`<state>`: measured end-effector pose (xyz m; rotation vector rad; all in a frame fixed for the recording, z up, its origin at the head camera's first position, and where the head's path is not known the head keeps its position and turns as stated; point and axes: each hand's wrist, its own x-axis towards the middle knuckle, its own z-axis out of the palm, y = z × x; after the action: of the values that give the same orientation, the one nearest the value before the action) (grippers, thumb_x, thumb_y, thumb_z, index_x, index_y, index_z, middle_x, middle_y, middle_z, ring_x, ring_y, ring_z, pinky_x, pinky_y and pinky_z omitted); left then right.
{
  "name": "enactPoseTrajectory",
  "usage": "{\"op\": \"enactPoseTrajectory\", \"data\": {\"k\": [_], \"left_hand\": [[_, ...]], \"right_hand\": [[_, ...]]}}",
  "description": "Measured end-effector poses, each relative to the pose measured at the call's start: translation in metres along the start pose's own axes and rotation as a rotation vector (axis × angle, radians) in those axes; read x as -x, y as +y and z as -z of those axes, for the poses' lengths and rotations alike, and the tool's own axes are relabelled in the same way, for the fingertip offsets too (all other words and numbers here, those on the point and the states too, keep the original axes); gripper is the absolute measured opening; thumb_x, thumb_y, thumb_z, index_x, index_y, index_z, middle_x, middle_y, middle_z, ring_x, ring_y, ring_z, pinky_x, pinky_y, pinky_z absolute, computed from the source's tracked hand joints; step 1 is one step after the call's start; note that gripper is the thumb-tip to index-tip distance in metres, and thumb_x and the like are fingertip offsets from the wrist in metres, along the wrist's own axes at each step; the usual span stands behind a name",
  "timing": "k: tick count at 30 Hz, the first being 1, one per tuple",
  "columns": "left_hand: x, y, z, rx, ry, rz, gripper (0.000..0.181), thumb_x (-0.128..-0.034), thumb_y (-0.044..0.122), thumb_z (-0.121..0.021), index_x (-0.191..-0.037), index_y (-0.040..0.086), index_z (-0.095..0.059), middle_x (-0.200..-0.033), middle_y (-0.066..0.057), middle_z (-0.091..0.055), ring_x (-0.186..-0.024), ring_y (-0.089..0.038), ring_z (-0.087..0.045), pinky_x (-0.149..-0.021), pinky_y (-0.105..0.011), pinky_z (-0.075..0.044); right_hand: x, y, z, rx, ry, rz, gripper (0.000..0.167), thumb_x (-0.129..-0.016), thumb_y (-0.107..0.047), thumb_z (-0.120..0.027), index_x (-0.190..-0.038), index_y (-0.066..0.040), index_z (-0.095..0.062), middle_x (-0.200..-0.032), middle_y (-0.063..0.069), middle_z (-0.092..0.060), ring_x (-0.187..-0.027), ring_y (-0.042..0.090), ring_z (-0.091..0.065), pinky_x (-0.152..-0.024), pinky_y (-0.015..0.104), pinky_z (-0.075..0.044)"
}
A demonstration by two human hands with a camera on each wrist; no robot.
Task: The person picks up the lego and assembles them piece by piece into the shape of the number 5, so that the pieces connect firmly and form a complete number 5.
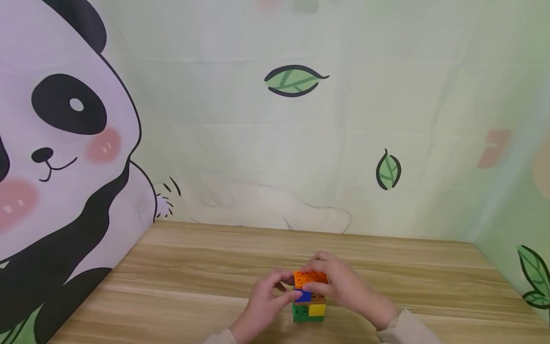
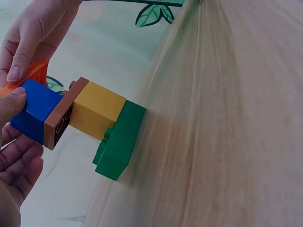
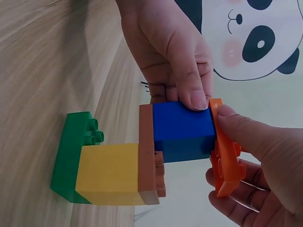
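Observation:
A stepped tower of toy building bricks stands on the wooden table. At its base is a green brick [image 3: 71,151] with a yellow brick [image 3: 109,172] on one half. A thin brown brick [image 3: 147,163] lies over the yellow one, and a blue brick [image 3: 184,130] sits on part of the brown. My left hand [image 1: 266,298] pinches the blue brick, thumb on its near face. My right hand [image 1: 345,286] grips an orange brick [image 1: 301,281] at the top of the blue one. The orange brick looks slightly tilted; whether it is joined, I cannot tell.
Around the tower spreads the wood-grain table [image 1: 193,267]. Behind it hangs a pale green cloth backdrop [image 1: 240,153] printed with leaves, and a large printed panda [image 1: 86,191] fills the left side.

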<state>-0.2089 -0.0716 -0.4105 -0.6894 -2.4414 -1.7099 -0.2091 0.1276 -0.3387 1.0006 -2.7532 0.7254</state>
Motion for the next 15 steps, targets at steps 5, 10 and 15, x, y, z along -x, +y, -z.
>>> {"op": "enactPoseTrajectory", "data": {"k": [5, 10, 15], "left_hand": [[0.0, 0.0029, 0.0003, -0.019, 0.006, 0.013, 0.03, -0.0861, 0.031, -0.071, -0.111, 0.013, -0.068, -0.107, -0.002, -0.068, -0.094, -0.015, -0.059, -0.079, -0.022, -0.05], [-0.001, 0.0046, 0.0004, -0.038, 0.015, 0.02, 0.03, -0.0853, 0.031, -0.072, -0.11, 0.013, -0.069, -0.107, -0.003, -0.069, -0.093, -0.014, -0.059, -0.075, -0.02, -0.049], [-0.0022, 0.0034, -0.0003, -0.037, 0.018, 0.04, 0.03, -0.0843, 0.032, -0.073, -0.109, 0.014, -0.07, -0.105, -0.001, -0.069, -0.093, -0.013, -0.059, -0.076, -0.021, -0.05]], "right_hand": [[0.0001, -0.0004, 0.0006, -0.015, -0.008, -0.009, 0.027, -0.088, -0.029, -0.069, -0.11, -0.013, -0.072, -0.097, -0.005, -0.061, -0.086, 0.007, -0.054, -0.074, 0.02, -0.05], [0.0011, -0.0013, -0.0009, 0.016, 0.01, -0.009, 0.026, -0.088, -0.027, -0.069, -0.11, -0.013, -0.072, -0.096, -0.006, -0.06, -0.085, 0.007, -0.053, -0.074, 0.021, -0.051], [0.0025, -0.0027, -0.0026, 0.047, 0.032, -0.012, 0.027, -0.087, -0.027, -0.07, -0.11, -0.013, -0.072, -0.096, -0.006, -0.06, -0.085, 0.007, -0.053, -0.074, 0.022, -0.051]]}}
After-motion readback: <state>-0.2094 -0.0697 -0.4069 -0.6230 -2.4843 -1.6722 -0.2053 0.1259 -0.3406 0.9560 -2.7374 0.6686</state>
